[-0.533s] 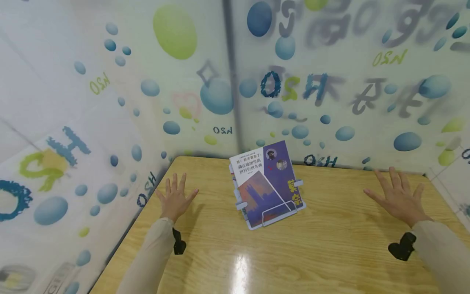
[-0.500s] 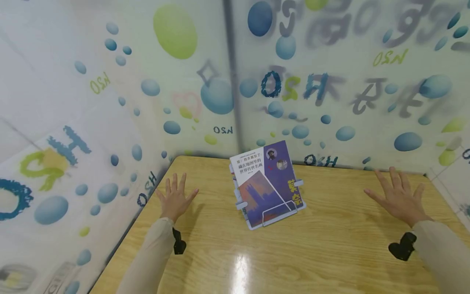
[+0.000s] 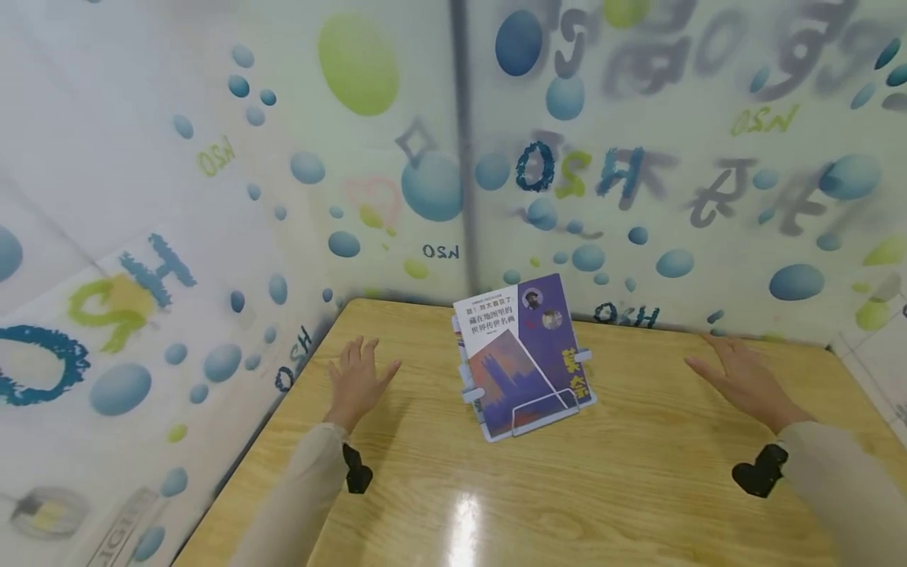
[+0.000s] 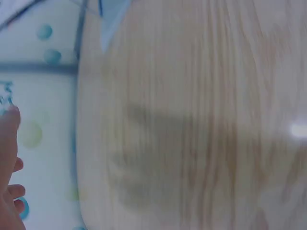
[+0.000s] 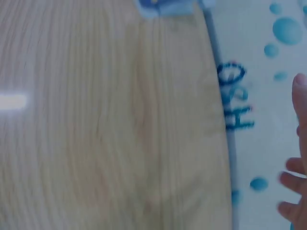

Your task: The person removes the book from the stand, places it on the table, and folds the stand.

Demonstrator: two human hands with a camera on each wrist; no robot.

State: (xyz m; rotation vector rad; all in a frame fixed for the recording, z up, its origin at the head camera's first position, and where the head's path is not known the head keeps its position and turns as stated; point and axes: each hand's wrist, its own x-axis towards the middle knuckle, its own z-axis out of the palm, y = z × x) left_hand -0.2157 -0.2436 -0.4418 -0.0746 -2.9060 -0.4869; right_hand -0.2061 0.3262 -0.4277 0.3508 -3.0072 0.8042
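Observation:
A purple and white book [image 3: 524, 354] leans tilted on a pale wire-fronted book stand [image 3: 546, 421] near the back of the wooden table. Side clips of the stand reach over the book's left and right edges. To the left of it, my left hand [image 3: 356, 382] hovers above the table with fingers spread and nothing held. My right hand [image 3: 744, 379] is raised over the table's right side, empty, its thumb pointing toward the book. Only the edge of each hand shows in its own wrist view. A corner of the stand [image 5: 168, 8] appears at the top of the right wrist view.
The light wooden table [image 3: 567, 496] meets patterned walls [image 3: 602, 118] at its back and left edges. A bright reflection lies on its front middle. Black wrist devices [image 3: 760, 471] hang below both sleeves.
Both hands have turned and shifted slightly inward toward the book, their fingers less spread. The head view has shifted a little, so the scene sits further right. The book and stand stay in place.

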